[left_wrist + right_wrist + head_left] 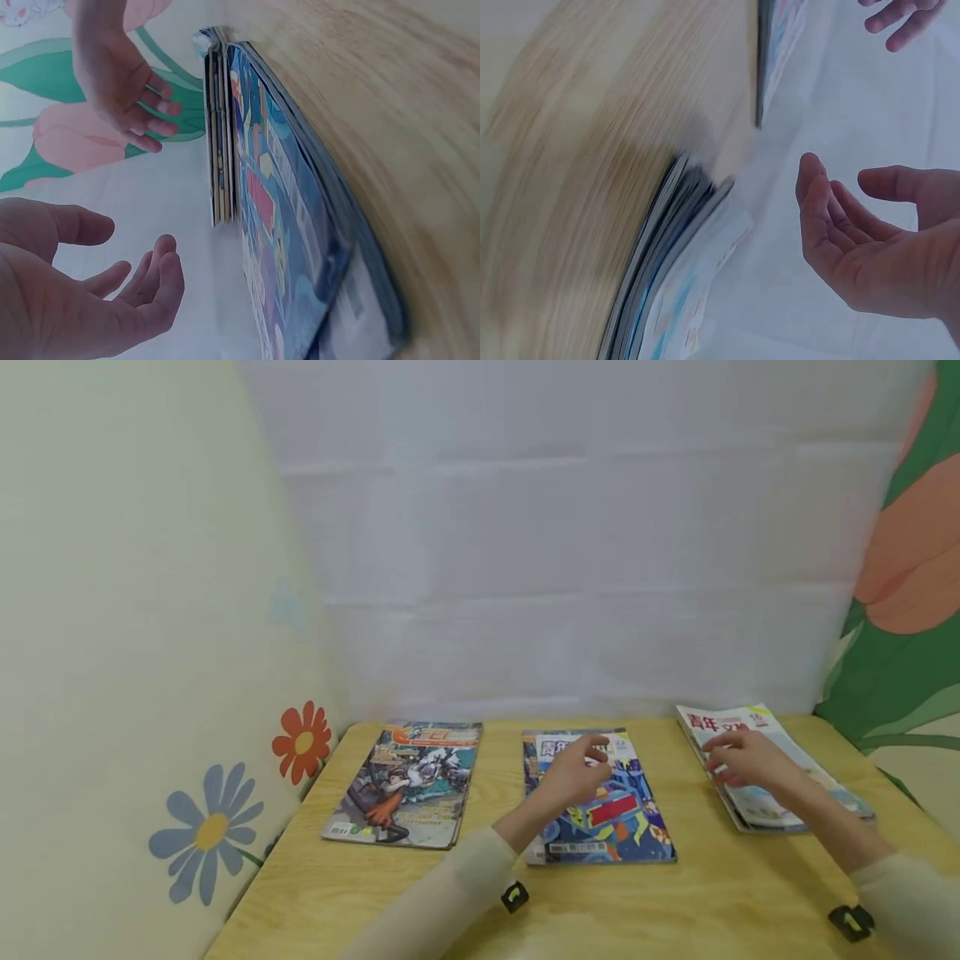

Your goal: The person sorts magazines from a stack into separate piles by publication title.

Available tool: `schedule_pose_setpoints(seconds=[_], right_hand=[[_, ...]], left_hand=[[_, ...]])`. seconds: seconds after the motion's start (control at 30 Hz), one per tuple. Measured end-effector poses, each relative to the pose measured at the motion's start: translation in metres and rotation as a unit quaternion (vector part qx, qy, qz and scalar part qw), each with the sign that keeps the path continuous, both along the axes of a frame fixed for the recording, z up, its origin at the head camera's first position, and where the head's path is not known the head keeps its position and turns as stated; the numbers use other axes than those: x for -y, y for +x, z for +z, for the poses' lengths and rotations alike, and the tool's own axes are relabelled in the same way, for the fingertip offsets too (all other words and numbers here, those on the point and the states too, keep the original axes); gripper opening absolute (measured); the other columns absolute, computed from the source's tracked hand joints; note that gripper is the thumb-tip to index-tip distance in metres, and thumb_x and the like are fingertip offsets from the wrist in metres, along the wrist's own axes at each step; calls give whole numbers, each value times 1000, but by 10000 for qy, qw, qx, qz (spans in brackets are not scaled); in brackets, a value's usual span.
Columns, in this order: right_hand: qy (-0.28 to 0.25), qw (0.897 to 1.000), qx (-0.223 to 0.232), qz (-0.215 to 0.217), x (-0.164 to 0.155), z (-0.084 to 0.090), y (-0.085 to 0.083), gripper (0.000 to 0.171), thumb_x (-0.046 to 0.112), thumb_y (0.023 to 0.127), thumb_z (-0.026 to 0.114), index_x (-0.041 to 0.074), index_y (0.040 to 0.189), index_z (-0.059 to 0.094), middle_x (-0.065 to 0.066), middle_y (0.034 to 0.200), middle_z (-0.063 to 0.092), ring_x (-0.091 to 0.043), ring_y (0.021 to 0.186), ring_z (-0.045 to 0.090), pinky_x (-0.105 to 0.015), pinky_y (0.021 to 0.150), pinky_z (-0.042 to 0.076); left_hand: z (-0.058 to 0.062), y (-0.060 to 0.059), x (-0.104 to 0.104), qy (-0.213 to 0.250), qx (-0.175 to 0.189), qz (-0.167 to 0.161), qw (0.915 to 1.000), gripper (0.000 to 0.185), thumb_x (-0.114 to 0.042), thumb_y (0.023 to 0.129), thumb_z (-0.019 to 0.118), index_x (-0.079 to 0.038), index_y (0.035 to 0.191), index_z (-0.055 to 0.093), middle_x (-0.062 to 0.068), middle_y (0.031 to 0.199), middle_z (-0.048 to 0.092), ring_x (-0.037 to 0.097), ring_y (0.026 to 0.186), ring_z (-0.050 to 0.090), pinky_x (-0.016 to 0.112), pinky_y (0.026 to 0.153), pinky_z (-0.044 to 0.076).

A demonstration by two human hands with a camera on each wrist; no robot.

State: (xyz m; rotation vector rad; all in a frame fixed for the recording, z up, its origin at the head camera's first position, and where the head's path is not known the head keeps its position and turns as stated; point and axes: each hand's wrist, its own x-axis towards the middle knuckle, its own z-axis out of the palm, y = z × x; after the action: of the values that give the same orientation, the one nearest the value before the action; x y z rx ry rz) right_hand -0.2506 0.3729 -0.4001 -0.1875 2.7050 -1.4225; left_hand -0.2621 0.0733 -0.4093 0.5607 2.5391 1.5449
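Left grip: my left hand is hovering open, fingers loosely curved, over the blue magazine, holding nothing.
Right grip: my right hand is hanging relaxed and unclenched above the magazine stack.
Blue magazine: lying flat mid-worktop, at 12 o'clock from me.
Magazine stack: at 2 o'clock, near the far right corner.
Comic magazine: lying flat at 10 o'clock, well apart from both hands.

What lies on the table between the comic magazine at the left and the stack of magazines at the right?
In the head view, a blue magazine lies between the comic magazine and the right stack, with the left hand above it.
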Motion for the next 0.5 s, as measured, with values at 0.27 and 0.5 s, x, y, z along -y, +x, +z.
schedule_pose_setpoints(seconds=[0.27,0.5], right_hand=[[-270,9996,-22,117,34,-5,-8,47,15,103,50,-17,137,48,-26,111,68,-30,91,71,-43,78,59],[-704,9964,466,-17,53,-12,-14,45,13,103,49,-17,137,46,-29,111,64,-31,89,70,-41,77,60]], left_hand=[[-2,4,23,-378,-461,479,9971,49,-14,94,64,-11,142,57,2,115,65,23,108,62,36,80,56],[-13,-3,34,-504,-440,1197,9905,57,-12,91,66,-8,146,51,14,127,60,27,112,59,44,93,53]])
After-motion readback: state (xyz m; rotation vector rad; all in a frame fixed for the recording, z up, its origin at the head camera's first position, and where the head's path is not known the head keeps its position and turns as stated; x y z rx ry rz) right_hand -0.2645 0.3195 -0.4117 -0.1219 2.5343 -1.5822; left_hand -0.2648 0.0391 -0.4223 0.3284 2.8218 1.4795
